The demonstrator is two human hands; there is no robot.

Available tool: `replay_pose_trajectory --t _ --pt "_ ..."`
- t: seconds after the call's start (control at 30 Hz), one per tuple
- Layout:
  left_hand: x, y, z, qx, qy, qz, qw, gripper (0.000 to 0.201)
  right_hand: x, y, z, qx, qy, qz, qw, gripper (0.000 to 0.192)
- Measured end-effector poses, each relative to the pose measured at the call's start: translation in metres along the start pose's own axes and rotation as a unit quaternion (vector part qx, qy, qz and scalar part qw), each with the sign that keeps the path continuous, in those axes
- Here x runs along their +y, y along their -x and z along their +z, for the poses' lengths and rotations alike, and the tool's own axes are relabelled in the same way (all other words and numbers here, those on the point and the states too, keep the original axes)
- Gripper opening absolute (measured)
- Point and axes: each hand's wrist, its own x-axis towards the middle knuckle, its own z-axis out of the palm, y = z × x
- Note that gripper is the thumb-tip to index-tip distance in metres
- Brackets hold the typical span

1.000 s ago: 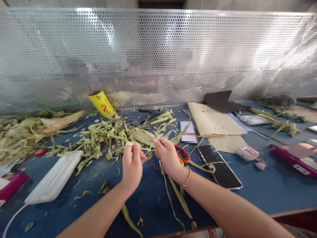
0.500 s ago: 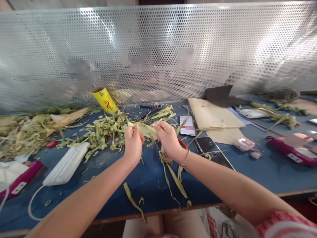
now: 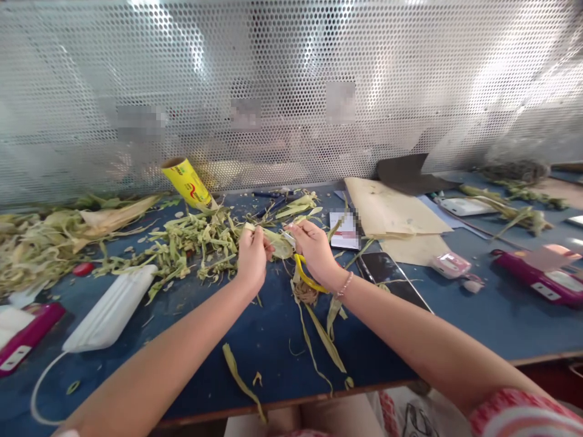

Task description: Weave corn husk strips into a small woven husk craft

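Lying far left: a purple box (image 3: 44,320) on the blue table (image 3: 191,373), with a heap of dry husks (image 3: 36,252) farther back.
White pack: this slab (image 3: 112,312) trails a cord toward the near edge, its long axis slanting away and to the right; a red cap (image 3: 83,269) sits just beyond.
Yellow tube: it (image 3: 186,180) leans left near the mesh screen, open end up.
Green scraps: a loose pile (image 3: 186,243), left of the hands.
Left hand: it (image 3: 252,258) pinches a husk strip between thumb and fingers, thumb uppermost.
Husk strip: it (image 3: 279,244) is between the two hands, above the table; its long axis runs crosswise, roughly along the table's near edge.
Scissors: the yellow handle (image 3: 299,269) hangs below the right hand; the metal end points away and leftward, at the strip.
Right hand: its fingers are curled around the scissors (image 3: 317,252); I cannot tell whether it also pinches the strip.
Card: it (image 3: 344,229) lies just beyond the right hand.
Papers: brown sheets (image 3: 394,212) behind the phone (image 3: 401,288).
Far right: a pink case (image 3: 450,265), then another purple box (image 3: 542,279).
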Motion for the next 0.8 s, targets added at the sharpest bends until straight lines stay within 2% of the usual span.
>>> replay_pose_trajectory --t 0.1,0.27,0.37,0.5,0.63,0.7,0.8 --pt "0.002 0.001 -0.011 -0.075 -0.034 -0.019 0.996 0.028 0.006 -0.004 -0.007 0.0 -0.013 0.002 1.0 0.026" --pt "0.013 0.009 -0.024 -0.184 0.028 -0.095 0.978 0.017 0.009 0.0 -0.01 -0.033 -0.053 0.063 0.996 0.03" --pt "0.018 0.013 -0.029 -0.214 0.077 -0.14 0.964 0.017 0.007 0.003 -0.01 -0.036 -0.076 0.082 0.993 0.031" --pt "0.017 0.012 -0.03 -0.215 0.142 -0.141 0.956 0.017 0.005 0.003 -0.009 -0.012 -0.108 0.105 0.989 0.029" --pt "0.012 0.009 -0.028 -0.178 0.113 -0.14 0.967 0.012 0.001 0.005 -0.008 -0.001 -0.151 0.13 0.98 0.028" --pt "0.01 0.009 -0.027 -0.168 0.09 -0.12 0.974 0.013 -0.001 0.007 -0.007 -0.01 -0.162 0.145 0.976 0.029" --pt "0.009 0.01 -0.028 -0.168 0.019 -0.049 0.984 0.019 -0.004 0.009 -0.006 -0.018 -0.186 0.166 0.968 0.03"
